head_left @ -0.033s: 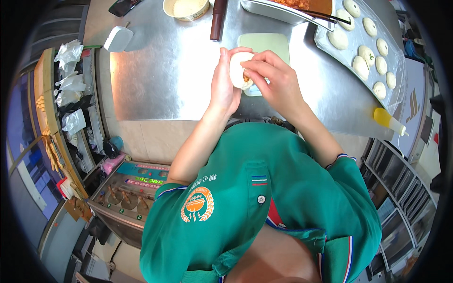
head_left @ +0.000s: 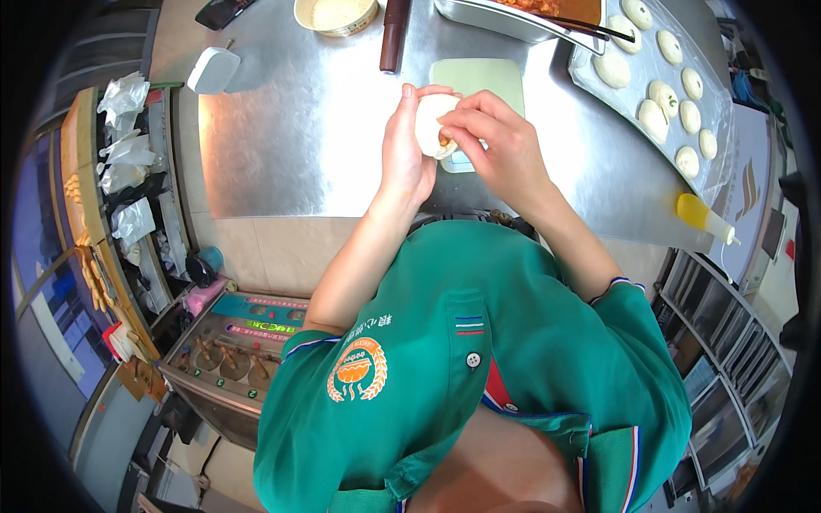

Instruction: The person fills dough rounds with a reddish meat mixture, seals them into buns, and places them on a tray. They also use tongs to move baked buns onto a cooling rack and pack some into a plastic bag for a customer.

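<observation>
Both hands' fingers clasp the dough round (head_left: 430, 122), its filled opening facing right.

Beyond the hands we see a wooden rolling pin (head_left: 392, 34) and a flour bowl (head_left: 335, 14); to their right, a tray (head_left: 599, 107) of shaped buns (head_left: 652, 118) and a yellow squeeze bottle (head_left: 703, 218)

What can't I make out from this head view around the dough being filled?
- Dough round, head view: the left hand and right hand hide most of it; only a spot of orange filling shows.
- Pale green board: its near end is behind the hands.
- Metal filling pan: cut off by the top edge.
- Tray of shaped buns: too small for seam detail.
</observation>
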